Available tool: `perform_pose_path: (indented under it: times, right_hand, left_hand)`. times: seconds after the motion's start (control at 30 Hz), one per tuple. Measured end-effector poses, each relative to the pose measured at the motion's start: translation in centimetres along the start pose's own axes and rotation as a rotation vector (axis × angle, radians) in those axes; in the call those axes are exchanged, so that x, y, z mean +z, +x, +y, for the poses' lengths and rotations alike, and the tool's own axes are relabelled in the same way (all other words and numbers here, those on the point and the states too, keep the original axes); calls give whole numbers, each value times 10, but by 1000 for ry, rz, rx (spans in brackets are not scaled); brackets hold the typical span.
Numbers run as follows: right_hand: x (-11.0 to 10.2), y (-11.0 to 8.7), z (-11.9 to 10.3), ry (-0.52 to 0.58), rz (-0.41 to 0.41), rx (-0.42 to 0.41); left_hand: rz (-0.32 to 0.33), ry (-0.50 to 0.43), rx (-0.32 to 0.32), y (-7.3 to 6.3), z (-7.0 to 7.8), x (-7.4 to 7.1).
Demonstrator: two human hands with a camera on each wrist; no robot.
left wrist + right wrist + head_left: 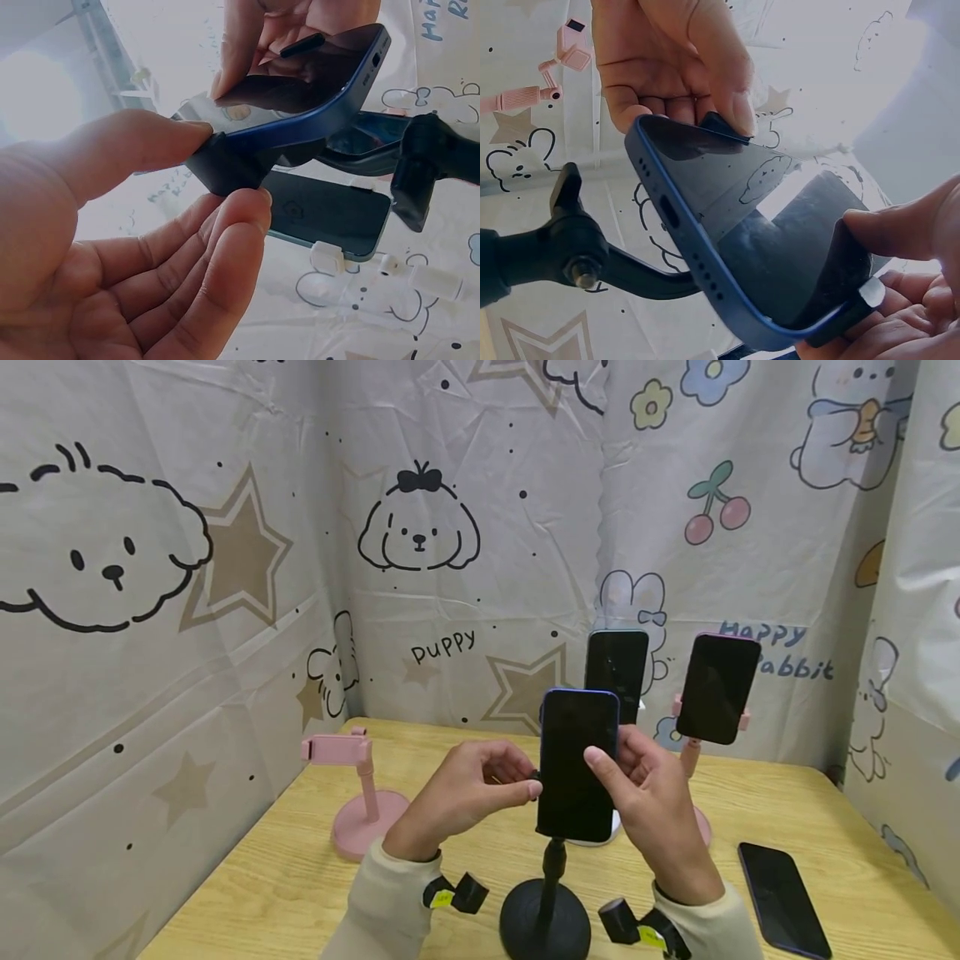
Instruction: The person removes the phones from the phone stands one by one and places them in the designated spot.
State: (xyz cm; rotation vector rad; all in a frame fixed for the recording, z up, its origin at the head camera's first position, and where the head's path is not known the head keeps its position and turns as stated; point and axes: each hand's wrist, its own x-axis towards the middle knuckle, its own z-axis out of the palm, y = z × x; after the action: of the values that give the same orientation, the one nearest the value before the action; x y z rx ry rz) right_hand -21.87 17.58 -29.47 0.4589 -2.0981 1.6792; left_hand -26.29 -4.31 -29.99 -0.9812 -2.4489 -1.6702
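A blue-edged phone (573, 760) stands upright in a black desk phone holder (545, 922) in front of me, its dark screen facing me. My left hand (472, 789) is at its left edge, where thumb and fingers pinch the holder's black clamp jaw (229, 165). On the other side my right hand (660, 806) grips the phone's right edge, thumb on the screen and fingers behind. In the right wrist view the other black clamp arm (847, 315) lies along the edge beside that hand. The holder's neck (570, 251) reaches the phone's back.
A pink holder without a phone (367, 814) stands at the left of the wooden table (285, 877). Behind are a phone in a pale holder (617, 664) and another phone (717, 689) in a pink holder. One more phone (783, 897) lies flat at the right. Patterned cloth hangs around.
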Motion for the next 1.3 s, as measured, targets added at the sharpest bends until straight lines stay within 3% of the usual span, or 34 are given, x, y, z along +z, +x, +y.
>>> perform_pose_path:
  times: [0.57, 1.3]
  right_hand:
    - [-6, 1, -1, -30, -48, 13]
    - [-15, 2, -1, 140, -134, 56]
  left_hand:
    - [-35, -27, -21, -4, 1, -6]
    - [-63, -33, -26, -3, 1, -6]
